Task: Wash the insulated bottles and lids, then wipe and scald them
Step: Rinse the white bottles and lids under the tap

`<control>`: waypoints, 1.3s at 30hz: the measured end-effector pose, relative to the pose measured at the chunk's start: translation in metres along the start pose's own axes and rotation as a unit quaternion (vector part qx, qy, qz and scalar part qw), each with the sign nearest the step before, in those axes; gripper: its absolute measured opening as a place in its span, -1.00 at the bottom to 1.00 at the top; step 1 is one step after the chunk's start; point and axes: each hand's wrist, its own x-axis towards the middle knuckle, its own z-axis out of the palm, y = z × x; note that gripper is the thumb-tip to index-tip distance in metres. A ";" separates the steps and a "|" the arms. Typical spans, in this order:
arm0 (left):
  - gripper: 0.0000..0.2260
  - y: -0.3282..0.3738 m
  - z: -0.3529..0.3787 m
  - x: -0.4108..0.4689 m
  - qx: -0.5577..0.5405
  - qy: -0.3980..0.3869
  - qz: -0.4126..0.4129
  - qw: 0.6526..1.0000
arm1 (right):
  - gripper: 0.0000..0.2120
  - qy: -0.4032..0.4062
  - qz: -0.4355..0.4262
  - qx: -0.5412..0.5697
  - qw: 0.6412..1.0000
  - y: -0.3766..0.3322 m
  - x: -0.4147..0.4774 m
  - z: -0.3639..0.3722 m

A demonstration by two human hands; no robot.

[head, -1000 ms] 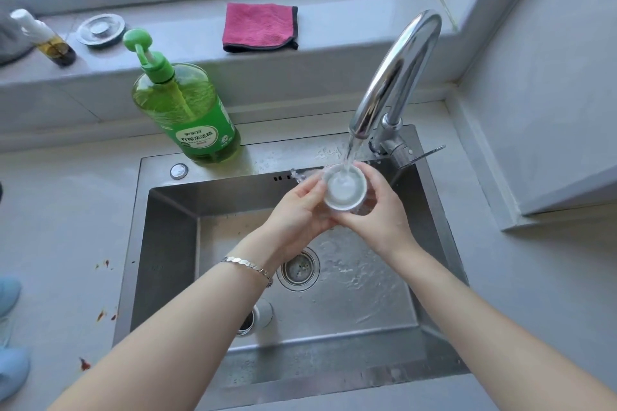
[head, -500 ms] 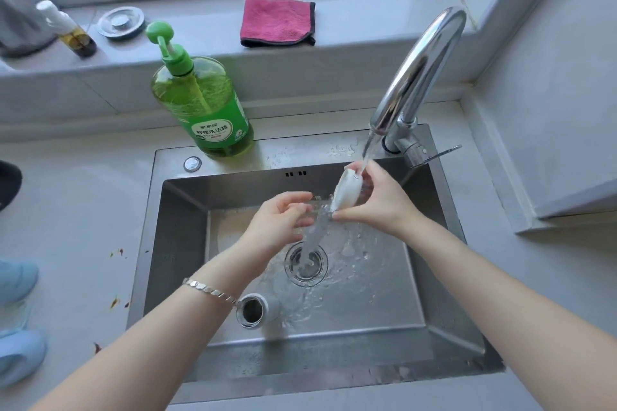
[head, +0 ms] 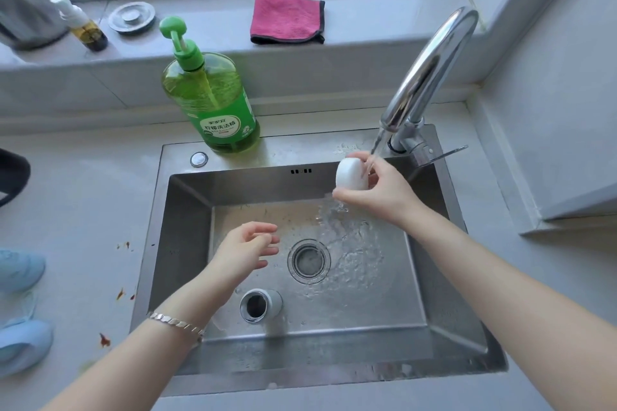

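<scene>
Head view showed you at the rinsing part of the wash, by my reading, with wiping and scalding not yet begun. The sink [head: 187,243] lay under both your hands, and the tap [head: 430,70] arched over your right hand [head: 377,190], its stream falling onto that hand's fingers and spilling down past your palm. An insulated bottle [head: 260,305] lay on the sink floor just beside your left wrist, its open mouth facing up towards you and its body partly hidden by your forearm. Your left hand [head: 247,250] hung open over the sink floor, fingers loosely spread, holding nothing and touching nothing that I could see. Your right hand gripped the white lid [head: 349,173], thumb beneath and fingers curled over its top, so that it stood on edge against the stream. The next move likely called for you to turn the lid so water reached every side, with a firm hold, since wet plastic probably slips, and then to reach your free left hand down for the bottle.
</scene>
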 end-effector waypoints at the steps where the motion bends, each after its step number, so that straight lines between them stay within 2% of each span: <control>1: -0.80 -0.002 -0.001 0.000 0.002 0.001 -0.001 1.000 | -0.51 -0.007 0.001 0.037 0.999 -0.001 0.001 0.000; 4: -0.80 -0.004 -0.003 -0.002 0.005 0.004 -0.003 1.000 | -0.47 0.009 -0.006 0.118 0.993 0.008 0.000 -0.001; 8: -0.80 -0.007 -0.003 -0.005 0.006 0.004 0.000 1.000 | -0.36 0.074 -0.056 0.140 0.986 0.025 -0.013 0.002; 12: -0.80 -0.006 0.000 -0.012 0.007 -0.002 0.005 1.000 | -0.36 0.103 -0.079 0.165 0.978 0.028 -0.020 -0.001; 14: -0.81 -0.005 0.000 -0.017 0.007 -0.005 0.014 1.000 | -0.38 0.088 -0.038 0.090 0.991 0.025 -0.026 -0.004; 16: -0.81 -0.005 0.000 -0.022 0.004 -0.005 0.024 1.000 | -0.44 0.025 0.050 -0.047 0.997 0.023 -0.034 -0.007; 18: -0.83 -0.007 -0.001 -0.027 0.000 -0.005 0.026 1.000 | -0.47 -0.054 0.127 -0.169 0.976 0.022 -0.043 -0.007; 20: -0.86 -0.011 -0.002 -0.034 -0.004 -0.005 0.023 1.000 | -0.51 -0.079 0.138 -0.220 0.962 0.018 -0.053 -0.003; 23: -0.85 -0.020 -0.005 -0.051 -0.009 -0.016 0.024 1.000 | -0.54 -0.052 0.119 -0.208 0.970 0.011 -0.067 0.008; 25: -0.79 -0.025 -0.007 -0.064 -0.012 -0.044 0.034 0.998 | -0.55 -0.068 0.104 -0.182 0.975 0.006 -0.077 0.024; 29: -0.72 -0.030 -0.020 -0.091 -0.150 -0.124 -0.007 0.981 | -0.49 -0.162 -0.069 -0.120 0.977 -0.010 -0.100 0.075; 32: -0.64 -0.045 -0.045 -0.104 -0.147 -0.081 0.011 0.986 | -0.49 -0.199 -0.168 -0.118 0.958 -0.032 -0.113 0.120; 35: -0.55 -0.072 -0.084 -0.116 -0.123 -0.010 0.022 0.992 | -0.37 -0.241 -0.183 -0.106 0.947 -0.043 -0.117 0.167; 39: -0.70 -0.124 -0.152 -0.135 -0.067 0.153 0.014 0.986 | -0.37 -0.273 -0.182 -0.130 0.936 -0.048 -0.117 0.214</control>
